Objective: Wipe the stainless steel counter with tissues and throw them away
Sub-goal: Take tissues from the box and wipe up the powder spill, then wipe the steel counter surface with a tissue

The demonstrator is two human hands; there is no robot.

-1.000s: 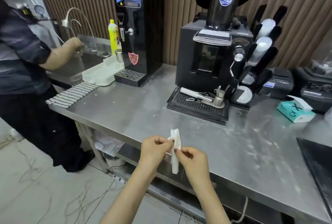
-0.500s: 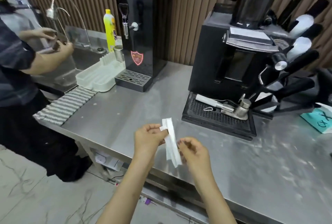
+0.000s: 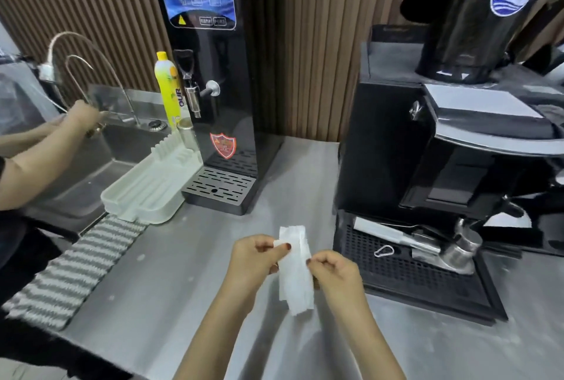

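A folded white tissue [image 3: 295,276] hangs upright between my two hands, a little above the stainless steel counter [image 3: 189,282]. My left hand [image 3: 253,260] pinches its upper left edge with thumb and forefinger. My right hand [image 3: 337,273] pinches its right edge a bit lower. The counter shows pale dusty smears, most of them to the right near the front edge.
A black coffee grinder [image 3: 439,166] with drip tray [image 3: 421,276] stands to the right, a black water dispenser [image 3: 213,83] behind. At left are a white rack [image 3: 149,193], a striped mat [image 3: 70,269], a yellow bottle [image 3: 168,86] and a sink [image 3: 91,172] where another person's hands [image 3: 82,117] work.
I have stepped closer to the counter and the view has shifted left. Both hands have stayed on the tissue and now hold it over the counter.
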